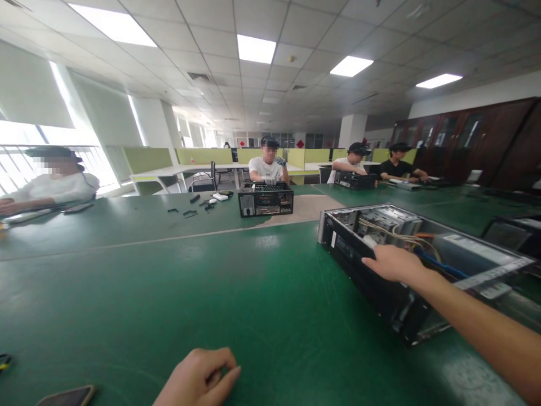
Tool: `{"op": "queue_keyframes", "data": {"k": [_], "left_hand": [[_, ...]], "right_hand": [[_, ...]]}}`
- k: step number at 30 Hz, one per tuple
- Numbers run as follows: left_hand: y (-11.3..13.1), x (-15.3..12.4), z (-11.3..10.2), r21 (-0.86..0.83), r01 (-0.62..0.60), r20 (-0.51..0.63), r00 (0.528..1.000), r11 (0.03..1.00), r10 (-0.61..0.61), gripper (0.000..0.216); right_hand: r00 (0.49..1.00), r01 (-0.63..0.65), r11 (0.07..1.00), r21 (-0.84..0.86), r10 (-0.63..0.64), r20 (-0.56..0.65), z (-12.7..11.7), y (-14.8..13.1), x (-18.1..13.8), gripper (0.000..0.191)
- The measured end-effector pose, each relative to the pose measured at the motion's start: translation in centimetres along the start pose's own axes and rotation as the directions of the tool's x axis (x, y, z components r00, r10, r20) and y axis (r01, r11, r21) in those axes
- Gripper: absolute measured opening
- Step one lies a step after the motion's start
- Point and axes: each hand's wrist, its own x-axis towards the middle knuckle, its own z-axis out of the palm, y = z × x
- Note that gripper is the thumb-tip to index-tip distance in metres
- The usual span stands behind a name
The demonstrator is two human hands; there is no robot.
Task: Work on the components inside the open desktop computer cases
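Black metal computer case point(380, 293) beneath the right grip point(382, 262)

That grip sits over the case's near side; whether it clamps, I cannot tell. Well leftward, the left grip point(207, 375) curls above the counter point(262, 293), thumb and forefinger together, holding nothing visible. Steady pressure clear of the cables point(450, 269) should serve best. Left of the right grip, a white label point(333, 239) is unreadable.

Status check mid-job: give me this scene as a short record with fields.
Right hand: on the near edge of the open computer case, thumb outside, fingers partly hidden
Left hand: loosely curled, nothing visible in it
Case interior: beige cables, among other parts
Surface: green table
Lower left: flat dark object, cut off by the frame
Across the table: second computer case, a person behind it
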Motion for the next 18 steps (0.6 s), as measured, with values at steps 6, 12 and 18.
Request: {"op": "queue_keyframes", "data": {"k": [6,12,18], "left_hand": [[4.3,2.8,0.7,-0.013,-0.142,0.02,0.99,0.99,0.142,0.027],[9.1,6.6,0.3,-0.053,-0.353,-0.017,0.936,0.934,0.353,0.021],[14.3,13.6,-1.5,-0.013,-0.486,-0.246,0.849,0.874,0.469,0.021]], "right_hand": [[0.939,-0.172,0.984,0.041,0.177,-0.295,1.2,-3.5,-1.9,0.027],[0.948,-0.122,0.992,0.015,0.121,-0.296,1.1,-2.7,-3.0,0.024],[0.951,-0.064,0.996,-0.067,0.04,-0.308,1.5,-3.2,-8.2,0.019]]}}
